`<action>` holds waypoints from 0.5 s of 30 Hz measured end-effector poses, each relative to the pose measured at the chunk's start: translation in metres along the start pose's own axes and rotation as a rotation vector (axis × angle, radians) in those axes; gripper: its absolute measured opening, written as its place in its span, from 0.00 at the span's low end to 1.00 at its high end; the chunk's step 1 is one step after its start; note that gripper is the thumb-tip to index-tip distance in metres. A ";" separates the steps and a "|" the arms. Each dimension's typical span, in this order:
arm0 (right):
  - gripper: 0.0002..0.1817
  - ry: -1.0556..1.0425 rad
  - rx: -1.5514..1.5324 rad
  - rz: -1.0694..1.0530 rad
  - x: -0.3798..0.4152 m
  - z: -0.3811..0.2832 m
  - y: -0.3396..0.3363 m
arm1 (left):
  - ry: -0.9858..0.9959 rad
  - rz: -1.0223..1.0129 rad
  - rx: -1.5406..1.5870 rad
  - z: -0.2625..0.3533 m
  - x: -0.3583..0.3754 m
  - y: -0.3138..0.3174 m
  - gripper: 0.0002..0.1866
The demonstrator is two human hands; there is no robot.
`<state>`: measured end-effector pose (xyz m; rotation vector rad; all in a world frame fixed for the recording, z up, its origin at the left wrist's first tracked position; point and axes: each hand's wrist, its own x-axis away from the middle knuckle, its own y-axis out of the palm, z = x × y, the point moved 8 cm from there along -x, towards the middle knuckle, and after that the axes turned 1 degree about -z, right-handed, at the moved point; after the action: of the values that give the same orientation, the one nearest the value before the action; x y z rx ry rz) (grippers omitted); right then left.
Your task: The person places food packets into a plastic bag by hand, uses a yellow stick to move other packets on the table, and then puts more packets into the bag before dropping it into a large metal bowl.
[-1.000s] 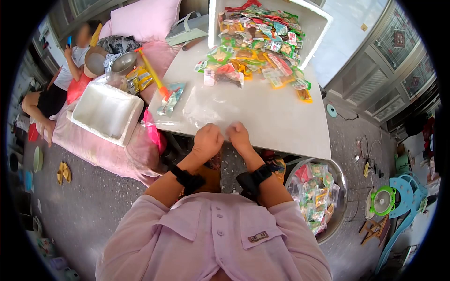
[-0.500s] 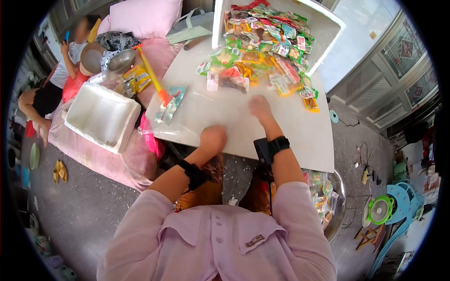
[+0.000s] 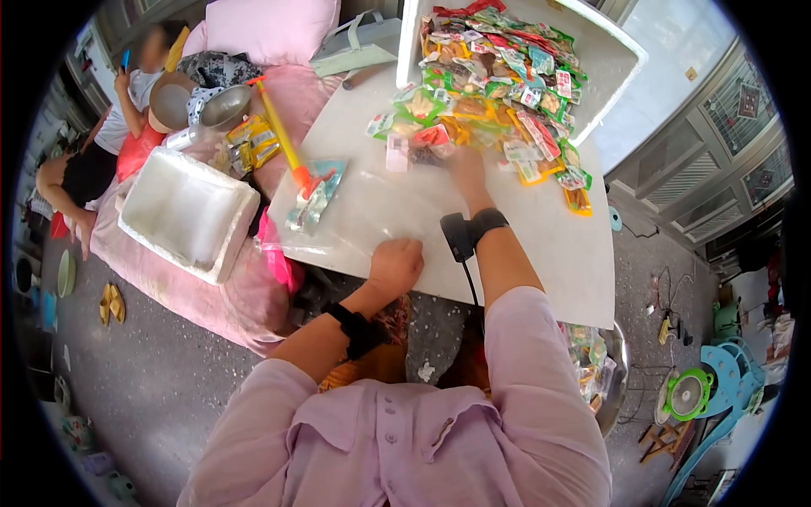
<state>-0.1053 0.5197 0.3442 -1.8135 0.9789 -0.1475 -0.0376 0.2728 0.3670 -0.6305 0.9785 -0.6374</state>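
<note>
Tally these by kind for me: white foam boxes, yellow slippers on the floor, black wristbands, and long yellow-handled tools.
White foam boxes: 2 (packet-filled box, left-side box)
Yellow slippers: 2
Black wristbands: 2
Long yellow-handled tool: 1
Total: 7

Looks like somebody's home tbh. Got a pink-covered bed or couch (image 3: 211, 313) (can't tell which) with a pink pillow (image 3: 270, 29), a person (image 3: 128, 110) lounging on it, yellow slippers (image 3: 111, 304) on the speckled floor (image 3: 186, 397), plus a green fan (image 3: 687, 394) off to the right.
</note>
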 end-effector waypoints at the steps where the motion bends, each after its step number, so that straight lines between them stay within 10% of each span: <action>1: 0.17 -0.052 0.090 0.001 -0.002 -0.007 0.002 | 0.001 -0.002 -0.001 0.000 0.000 0.000 0.02; 15: 0.12 -0.454 -0.004 -0.453 0.026 -0.073 0.013 | 0.023 0.008 0.006 0.003 -0.001 0.000 0.04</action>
<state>-0.1328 0.4480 0.3590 -1.9332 0.2456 -0.0069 -0.0352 0.2738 0.3688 -0.6146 0.9996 -0.6420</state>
